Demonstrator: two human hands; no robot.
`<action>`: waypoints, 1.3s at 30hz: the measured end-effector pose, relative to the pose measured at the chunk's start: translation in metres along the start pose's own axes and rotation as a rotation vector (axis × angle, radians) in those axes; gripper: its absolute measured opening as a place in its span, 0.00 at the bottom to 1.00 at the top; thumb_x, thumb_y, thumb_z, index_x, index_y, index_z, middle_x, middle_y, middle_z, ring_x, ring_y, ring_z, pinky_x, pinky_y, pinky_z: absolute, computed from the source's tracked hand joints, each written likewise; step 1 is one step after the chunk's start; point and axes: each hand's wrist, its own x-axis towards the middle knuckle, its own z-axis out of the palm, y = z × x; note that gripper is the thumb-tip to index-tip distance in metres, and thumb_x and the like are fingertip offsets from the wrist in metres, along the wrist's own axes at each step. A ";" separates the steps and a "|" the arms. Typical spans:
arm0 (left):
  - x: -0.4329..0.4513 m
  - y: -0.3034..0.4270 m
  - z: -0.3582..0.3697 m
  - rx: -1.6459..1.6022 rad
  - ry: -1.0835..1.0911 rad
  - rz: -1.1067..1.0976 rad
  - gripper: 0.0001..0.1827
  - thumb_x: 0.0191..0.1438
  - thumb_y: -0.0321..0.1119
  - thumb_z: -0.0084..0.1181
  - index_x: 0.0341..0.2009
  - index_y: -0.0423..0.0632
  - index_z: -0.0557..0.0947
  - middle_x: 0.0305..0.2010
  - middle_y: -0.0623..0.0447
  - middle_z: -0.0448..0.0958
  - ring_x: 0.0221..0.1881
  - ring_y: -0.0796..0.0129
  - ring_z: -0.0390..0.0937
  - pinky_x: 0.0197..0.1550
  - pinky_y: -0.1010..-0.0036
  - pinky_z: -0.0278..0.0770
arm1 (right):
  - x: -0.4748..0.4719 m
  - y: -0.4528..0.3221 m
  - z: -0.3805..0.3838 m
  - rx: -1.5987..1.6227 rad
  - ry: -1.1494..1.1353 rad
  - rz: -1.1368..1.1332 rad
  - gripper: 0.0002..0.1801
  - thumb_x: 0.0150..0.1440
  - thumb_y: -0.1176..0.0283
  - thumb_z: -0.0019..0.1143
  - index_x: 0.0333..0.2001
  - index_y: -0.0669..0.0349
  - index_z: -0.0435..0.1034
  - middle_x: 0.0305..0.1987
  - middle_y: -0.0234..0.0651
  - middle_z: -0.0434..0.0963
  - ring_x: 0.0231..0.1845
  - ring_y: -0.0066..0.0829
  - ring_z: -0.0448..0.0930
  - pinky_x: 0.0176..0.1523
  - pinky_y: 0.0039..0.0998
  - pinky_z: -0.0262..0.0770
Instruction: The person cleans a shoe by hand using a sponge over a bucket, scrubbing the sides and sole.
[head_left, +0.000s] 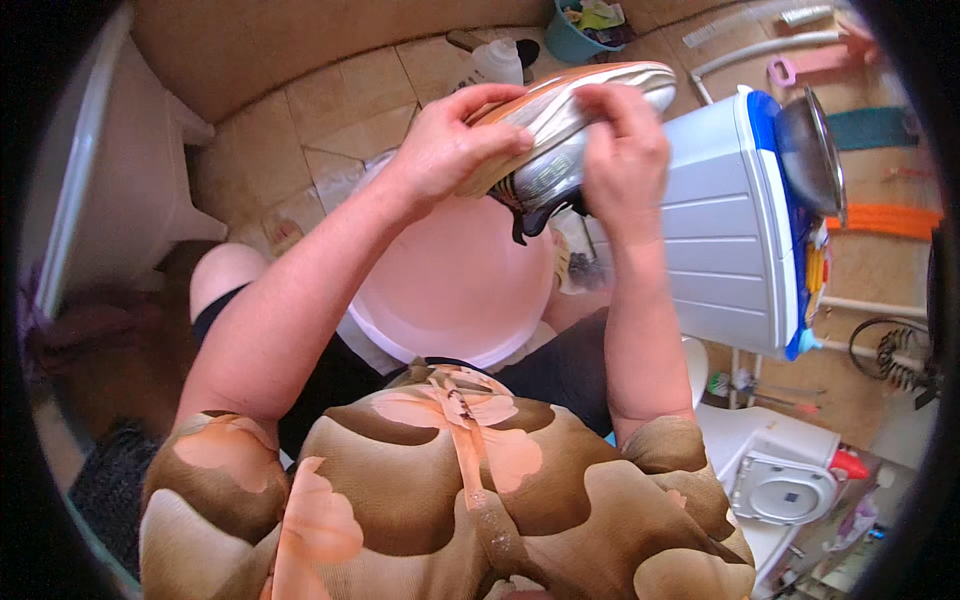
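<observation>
A sneaker (559, 120) with a white midsole, an orange-brown outsole edge and a grey and black upper is held on its side above a round pink basin (457, 285). My left hand (465, 139) grips one end of the shoe, thumb on the midsole. My right hand (626, 150) is at the shoe's other half, its fingers bent against the midsole. Whether those fingers hold something small cannot be told. The shoe's dark collar and a tab hang downward. The basin stands between my knees.
At the right stands a white and blue washing machine (720, 225) with a metal bowl (810, 157) against its end. Beyond the shoe are a plastic bottle (499, 61) and a blue bucket of cloths (574, 41). A white tub-like fixture (112, 172) is at the left, a toilet (784, 487) at lower right.
</observation>
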 end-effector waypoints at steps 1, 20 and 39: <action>-0.001 -0.005 0.002 -0.035 0.018 0.002 0.33 0.45 0.39 0.64 0.56 0.41 0.74 0.49 0.49 0.75 0.49 0.69 0.72 0.53 0.75 0.69 | 0.003 0.015 -0.002 -0.069 0.068 0.003 0.11 0.45 0.84 0.42 0.31 0.65 0.72 0.33 0.41 0.76 0.37 0.41 0.76 0.45 0.38 0.72; 0.003 0.004 -0.002 0.019 0.055 -0.016 0.35 0.44 0.37 0.63 0.58 0.40 0.71 0.53 0.45 0.73 0.52 0.66 0.71 0.55 0.72 0.68 | -0.015 -0.031 0.014 0.186 -0.098 0.049 0.13 0.45 0.85 0.39 0.31 0.66 0.72 0.31 0.43 0.75 0.36 0.40 0.78 0.45 0.33 0.74; -0.009 0.010 0.012 0.028 -0.007 -0.082 0.34 0.44 0.33 0.64 0.58 0.41 0.72 0.54 0.49 0.73 0.53 0.67 0.71 0.57 0.74 0.67 | 0.011 0.023 -0.015 -0.108 0.155 0.008 0.08 0.46 0.81 0.44 0.27 0.65 0.72 0.30 0.42 0.75 0.35 0.43 0.77 0.41 0.39 0.74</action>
